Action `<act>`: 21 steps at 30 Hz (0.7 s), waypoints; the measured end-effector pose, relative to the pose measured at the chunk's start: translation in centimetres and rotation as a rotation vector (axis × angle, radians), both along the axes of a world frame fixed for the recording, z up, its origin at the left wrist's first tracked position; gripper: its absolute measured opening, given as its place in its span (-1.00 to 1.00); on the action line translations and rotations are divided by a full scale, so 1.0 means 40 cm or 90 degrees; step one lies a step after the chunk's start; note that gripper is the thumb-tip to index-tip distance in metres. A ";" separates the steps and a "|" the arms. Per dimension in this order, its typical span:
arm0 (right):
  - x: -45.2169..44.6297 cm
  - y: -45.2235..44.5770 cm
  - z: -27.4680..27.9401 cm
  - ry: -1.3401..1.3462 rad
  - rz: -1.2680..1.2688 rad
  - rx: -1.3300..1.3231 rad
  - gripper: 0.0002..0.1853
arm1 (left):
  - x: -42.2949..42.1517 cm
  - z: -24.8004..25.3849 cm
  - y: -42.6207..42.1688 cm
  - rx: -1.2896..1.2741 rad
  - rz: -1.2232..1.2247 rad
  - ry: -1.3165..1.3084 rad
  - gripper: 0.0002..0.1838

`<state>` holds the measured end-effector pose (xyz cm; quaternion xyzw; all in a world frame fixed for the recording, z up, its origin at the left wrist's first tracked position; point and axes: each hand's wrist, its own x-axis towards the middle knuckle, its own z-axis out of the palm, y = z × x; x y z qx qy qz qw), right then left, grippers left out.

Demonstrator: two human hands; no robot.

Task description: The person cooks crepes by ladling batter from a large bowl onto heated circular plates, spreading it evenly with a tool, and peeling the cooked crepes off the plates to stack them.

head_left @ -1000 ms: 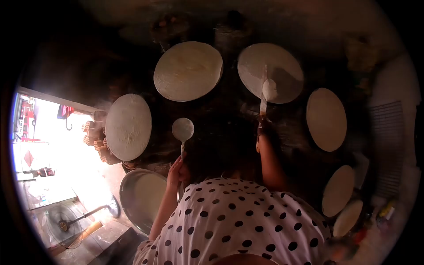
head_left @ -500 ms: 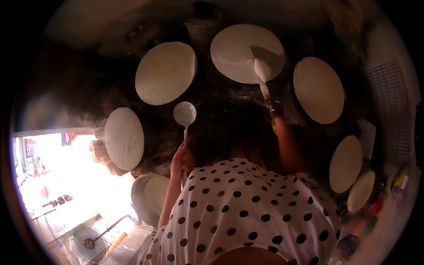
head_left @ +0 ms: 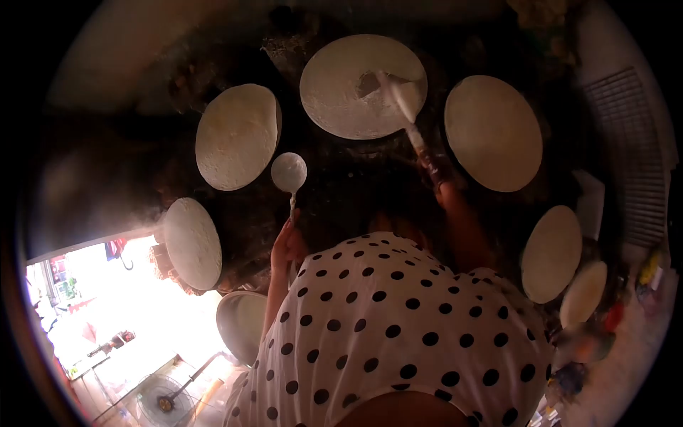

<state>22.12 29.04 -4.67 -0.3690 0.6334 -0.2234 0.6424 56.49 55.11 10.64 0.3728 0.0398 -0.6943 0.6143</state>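
My left hand point(head_left: 287, 245) is wrapped round the handle of a ladle point(head_left: 289, 173), whose round, whitish bowl is raised in front of me. My right hand point(head_left: 435, 173), in shadow, grips a spatula point(head_left: 406, 102) with a white-coated blade. That blade lies over the right part of the large round griddle point(head_left: 338, 92), which has a pale layer on it. A dark patch shows beside the blade; I cannot tell if it is shadow or bare surface. Near my left forearm stands a wide pot point(head_left: 226, 324) with whitish contents.
Other pale round griddles stand in an arc: one at left point(head_left: 192, 243), one at upper left point(head_left: 238, 136), one at upper right point(head_left: 493, 134), and smaller discs point(head_left: 552, 255) at right. A fan point(head_left: 165, 403) stands lower left by a bright opening. A grille point(head_left: 626, 156) is on the right.
The view has shifted a little, moving the griddles in the picture. The spatula's blade sits differently over the middle griddle, and the dark patch beside it looks smaller. The left hand keeps the ladle raised.
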 end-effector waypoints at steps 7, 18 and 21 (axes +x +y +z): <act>0.051 -0.216 0.159 0.288 0.106 -0.309 -0.45 | -0.036 0.093 -0.013 0.001 -0.014 0.097 -0.60; 0.182 -0.105 0.309 0.256 0.044 -0.332 -0.48 | -0.083 0.266 -0.057 0.040 0.001 0.037 -0.61; 0.147 -0.150 0.397 0.299 0.115 -0.311 -0.54 | -0.052 0.236 -0.067 -0.015 -0.058 0.001 -0.63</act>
